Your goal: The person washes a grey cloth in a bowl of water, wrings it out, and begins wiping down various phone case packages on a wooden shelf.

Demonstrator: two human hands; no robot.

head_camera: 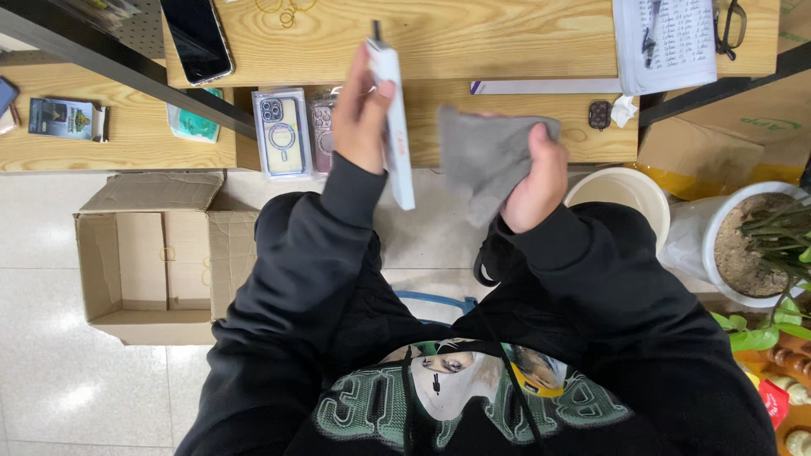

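A: What did the left hand point(361, 118) hold?

B: It held a thin white rectangular phone-like slab point(394, 127), seen from its edge. The fingers were closed around it, thumb on one side, and the slab stood almost upright above the person's lap, just in front of the light wooden table point(473, 38).

A: And the right hand point(536, 181)?

B: It was closed on a soft grey cleaning cloth point(481, 156). The cloth hung spread between both hands, just beside the slab; whether it touched the slab, I could not tell.

A: What was around?

B: On the table lay a black smartphone point(197, 38), two clear phone cases in packaging point(296, 131), a notebook with handwritten lines point(667, 38) and black glasses point(731, 25). On the floor at the left stood an open brown cardboard box point(152, 262), and at the right a white pot with a green plant point(752, 245).
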